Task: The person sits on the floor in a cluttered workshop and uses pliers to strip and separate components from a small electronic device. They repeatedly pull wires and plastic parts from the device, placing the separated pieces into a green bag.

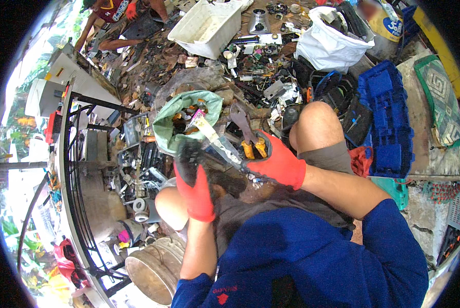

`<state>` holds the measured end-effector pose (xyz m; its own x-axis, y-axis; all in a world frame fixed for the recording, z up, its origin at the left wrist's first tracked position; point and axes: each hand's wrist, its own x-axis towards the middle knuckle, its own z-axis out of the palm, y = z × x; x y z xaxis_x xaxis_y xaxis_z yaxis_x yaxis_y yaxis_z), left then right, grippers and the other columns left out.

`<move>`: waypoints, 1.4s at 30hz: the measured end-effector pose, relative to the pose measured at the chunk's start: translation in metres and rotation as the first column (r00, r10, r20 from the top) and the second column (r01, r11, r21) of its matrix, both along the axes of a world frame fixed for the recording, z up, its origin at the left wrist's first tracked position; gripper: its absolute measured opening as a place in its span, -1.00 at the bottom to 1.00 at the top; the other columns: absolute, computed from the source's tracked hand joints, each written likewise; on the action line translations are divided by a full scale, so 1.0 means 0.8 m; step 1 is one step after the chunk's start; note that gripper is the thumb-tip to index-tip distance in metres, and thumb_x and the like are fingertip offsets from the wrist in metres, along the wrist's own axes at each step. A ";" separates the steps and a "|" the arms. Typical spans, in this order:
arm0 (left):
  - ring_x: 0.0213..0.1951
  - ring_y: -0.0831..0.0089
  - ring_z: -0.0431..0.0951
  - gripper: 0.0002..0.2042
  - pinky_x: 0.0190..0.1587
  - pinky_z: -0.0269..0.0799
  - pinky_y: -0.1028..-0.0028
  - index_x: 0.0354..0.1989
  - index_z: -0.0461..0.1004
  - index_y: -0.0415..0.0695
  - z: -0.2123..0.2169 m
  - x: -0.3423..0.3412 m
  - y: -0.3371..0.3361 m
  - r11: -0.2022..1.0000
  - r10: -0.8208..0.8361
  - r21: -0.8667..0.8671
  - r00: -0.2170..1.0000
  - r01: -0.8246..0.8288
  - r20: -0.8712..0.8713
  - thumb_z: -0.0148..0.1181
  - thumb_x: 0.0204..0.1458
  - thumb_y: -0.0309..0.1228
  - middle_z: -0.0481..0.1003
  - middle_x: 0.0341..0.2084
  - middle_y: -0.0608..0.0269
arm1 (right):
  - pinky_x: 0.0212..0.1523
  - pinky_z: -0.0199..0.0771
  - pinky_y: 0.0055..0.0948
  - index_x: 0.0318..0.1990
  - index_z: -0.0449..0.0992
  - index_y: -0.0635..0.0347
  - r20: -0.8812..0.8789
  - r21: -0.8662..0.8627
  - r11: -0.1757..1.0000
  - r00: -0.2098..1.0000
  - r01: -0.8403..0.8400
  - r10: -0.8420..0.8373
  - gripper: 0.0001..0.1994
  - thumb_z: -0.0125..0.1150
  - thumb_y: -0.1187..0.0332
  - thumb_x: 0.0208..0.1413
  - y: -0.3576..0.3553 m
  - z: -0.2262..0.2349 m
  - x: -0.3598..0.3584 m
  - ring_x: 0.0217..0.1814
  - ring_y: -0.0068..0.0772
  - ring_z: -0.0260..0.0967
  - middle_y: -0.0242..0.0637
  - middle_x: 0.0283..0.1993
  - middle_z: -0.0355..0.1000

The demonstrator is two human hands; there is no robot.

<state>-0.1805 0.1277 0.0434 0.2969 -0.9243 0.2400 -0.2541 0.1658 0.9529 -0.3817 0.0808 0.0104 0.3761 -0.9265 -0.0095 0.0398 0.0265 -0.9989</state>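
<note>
Two red-gloved hands meet at the centre of the frame. Right hand (276,163) is clenched around the yellow handles of grey pliers (246,131), whose jaws point up toward the top of the frame. Left hand (195,180) grips a dark flat part (191,154) just left of the pliers; a clear plastic strip (217,141) runs diagonally between the two hands. Just above them sits a green sack (186,110) with scrap inside. Further up stands a white plastic tub (207,26), and a blue crate (389,123) lies at the right.
</note>
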 end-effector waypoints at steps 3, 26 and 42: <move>0.03 0.40 0.44 -0.61 0.05 0.39 0.41 0.18 0.27 -0.25 -0.006 -0.005 0.005 0.974 -0.132 0.176 0.988 0.144 -0.079 0.04 0.22 -0.36 0.43 0.02 0.12 | 0.02 0.43 -0.32 0.17 0.26 0.33 -0.213 -0.162 0.987 0.976 0.009 -0.043 -0.35 0.38 0.35 -0.11 0.002 -0.001 0.001 0.01 -0.15 0.42 -0.05 -0.04 0.43; -0.45 0.32 0.47 -0.34 -0.46 0.49 0.33 0.30 0.10 -0.28 -0.029 0.052 0.014 0.941 -0.154 -0.063 0.256 0.332 -0.954 -0.07 0.11 -0.10 0.45 -0.42 0.18 | 0.31 0.15 -0.15 0.27 0.18 0.28 -0.683 -0.357 0.908 0.724 -0.218 -0.095 -0.29 0.11 -0.03 0.07 -0.133 0.036 0.015 0.32 0.16 0.14 0.22 0.23 0.21; -0.54 0.25 0.43 -0.36 -0.57 0.38 0.31 0.27 0.15 -0.22 -0.057 0.087 0.006 0.955 -0.097 -0.092 0.004 0.283 -0.995 0.04 0.07 -0.10 0.43 -0.45 0.11 | 0.14 0.31 -0.05 0.30 0.24 -0.19 -0.965 -0.252 0.821 0.199 -0.512 -0.172 -0.42 0.10 0.07 0.06 -0.364 -0.103 0.186 0.21 0.02 0.25 -0.08 0.22 0.24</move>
<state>-0.1109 0.1326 -0.0021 -0.0304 -0.9786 -0.2034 0.9597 -0.0854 0.2675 -0.2329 -0.2108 -0.0719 0.5411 -0.8309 -0.1297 -0.8404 -0.5285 -0.1201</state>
